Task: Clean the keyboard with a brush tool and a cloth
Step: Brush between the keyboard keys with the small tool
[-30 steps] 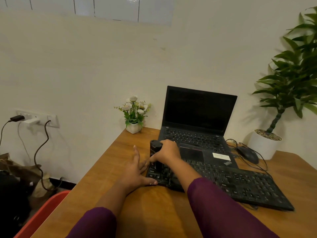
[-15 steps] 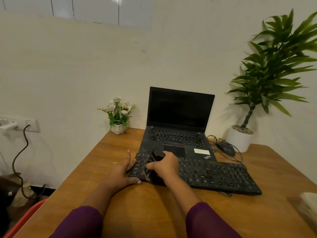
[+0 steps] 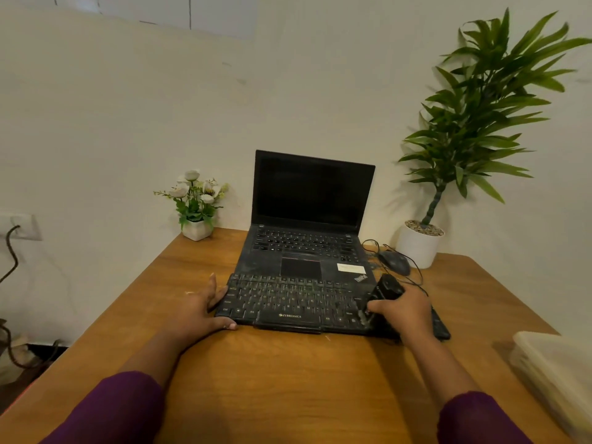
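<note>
Table (image 3: 288,379): wooden – it held everything.
Laptop (image 3: 307,238): open, dark screen, just behind the keyboard.
Keyboard (image 3: 294,304): black and dusty, flat on the table, in front of the laptop.
Left hand (image 3: 200,310): spread flat, fingers open, pressed against the keyboard's left end.
Right hand (image 3: 405,310): wrapped tight around the brush tool, over the keyboard's right part.
Brush tool (image 3: 382,294): black, tilted – its low end touched the keys.
</note>
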